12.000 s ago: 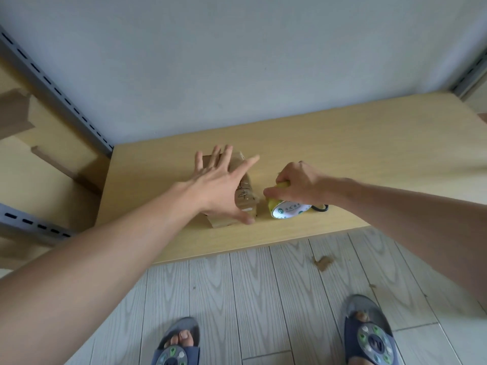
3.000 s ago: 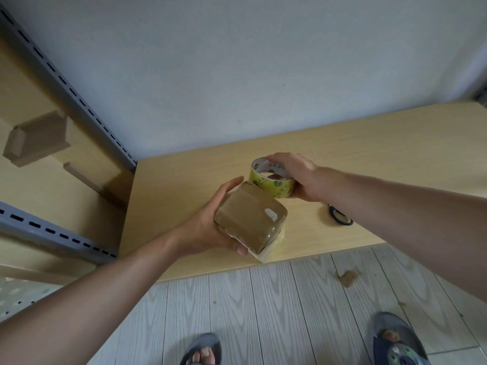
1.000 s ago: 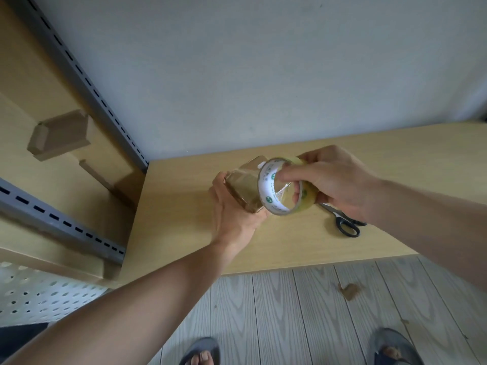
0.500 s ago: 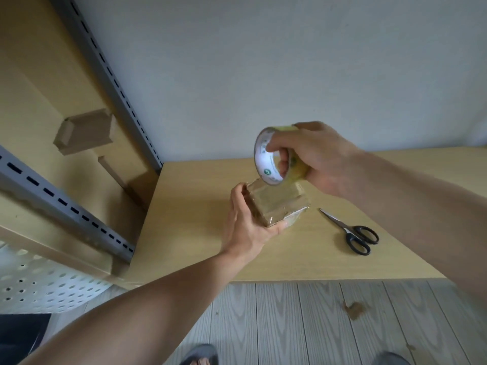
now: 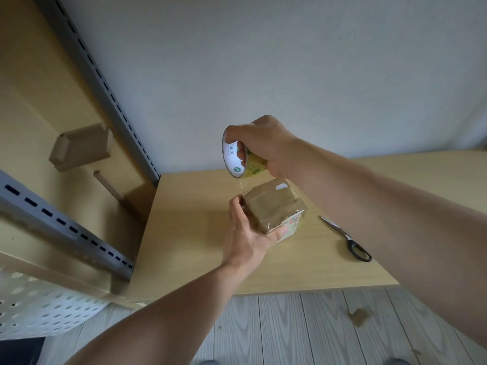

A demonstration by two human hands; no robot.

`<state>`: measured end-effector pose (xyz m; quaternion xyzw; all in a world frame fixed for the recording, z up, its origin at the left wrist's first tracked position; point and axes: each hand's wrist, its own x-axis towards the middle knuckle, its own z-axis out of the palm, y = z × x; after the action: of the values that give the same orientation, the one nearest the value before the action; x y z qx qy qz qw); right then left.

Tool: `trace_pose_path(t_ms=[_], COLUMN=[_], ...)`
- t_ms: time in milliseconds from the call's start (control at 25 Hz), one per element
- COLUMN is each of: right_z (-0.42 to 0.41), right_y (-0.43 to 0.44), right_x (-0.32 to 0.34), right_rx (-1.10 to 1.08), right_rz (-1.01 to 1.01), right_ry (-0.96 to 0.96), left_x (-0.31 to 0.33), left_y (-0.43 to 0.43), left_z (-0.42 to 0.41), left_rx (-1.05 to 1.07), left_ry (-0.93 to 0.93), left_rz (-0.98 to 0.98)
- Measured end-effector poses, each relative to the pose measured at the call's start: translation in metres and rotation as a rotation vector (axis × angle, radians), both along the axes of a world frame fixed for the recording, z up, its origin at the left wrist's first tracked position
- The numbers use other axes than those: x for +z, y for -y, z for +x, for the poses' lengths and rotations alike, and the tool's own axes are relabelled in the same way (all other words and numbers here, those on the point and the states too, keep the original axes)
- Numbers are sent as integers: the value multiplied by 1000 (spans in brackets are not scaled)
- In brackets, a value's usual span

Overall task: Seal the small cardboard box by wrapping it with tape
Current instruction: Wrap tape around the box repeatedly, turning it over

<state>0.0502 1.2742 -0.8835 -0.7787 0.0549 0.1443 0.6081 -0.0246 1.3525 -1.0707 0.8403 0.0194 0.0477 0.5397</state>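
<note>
A small cardboard box (image 5: 274, 206), glossy with clear tape over its faces, is held above the wooden table (image 5: 200, 248). My left hand (image 5: 246, 234) grips it from below and the left, thumb on the near side. My right hand (image 5: 263, 143) holds a yellow-green tape roll (image 5: 241, 160) just above the box, fingers hooked through its white core. A short clear strip of tape runs from the roll down to the box's top edge.
Black-handled scissors (image 5: 347, 239) lie on the table to the right of the box. A metal shelf upright (image 5: 105, 83) and a cardboard piece (image 5: 81, 146) stand at the left. Grey plank floor lies below the table edge, with a scrap (image 5: 357, 316) on it.
My right hand has lifted the tape roll a little higher off the box, drawing out a strip. The box has been turned in my left hand.
</note>
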Motion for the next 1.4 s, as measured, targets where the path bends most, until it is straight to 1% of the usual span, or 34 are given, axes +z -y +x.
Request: trace_pose_path(t_ms=[160,320,480,640,720,800,920,1000,1120,1400], right_z=[-45,-91,-110,-118,-121,-126,-130,-130,-132,-128], right_y=[22,52,66,81,90,98,106,109,109,115], right_x=[2,-15,-34,-46,-55,-65,-80,-87,-100,-130], right_rx=[50,84,110,203,227,236,228,224,249,281], right_rz=[-84,-312,-359,-478,-569,-651,-675,-686,-629,-602], right_ry=[65,91,90,151,179,180,165,189,219,276], left_x=[3,11,15,21,22,20,14,12,11,22], left_y=[-4,4,8,13,13,13,14,13,10,0], left_z=[2,-1,0,-2,-1,2,4,5,5,6], left_rx=[22,-7,43,45,42,49,42,32,-8,-130], left_ry=[-32,-20,-45,-86,-112,-96,-62,-33,3,-10], left_rz=[-4,67,85,97,90,94,124,120,97,315])
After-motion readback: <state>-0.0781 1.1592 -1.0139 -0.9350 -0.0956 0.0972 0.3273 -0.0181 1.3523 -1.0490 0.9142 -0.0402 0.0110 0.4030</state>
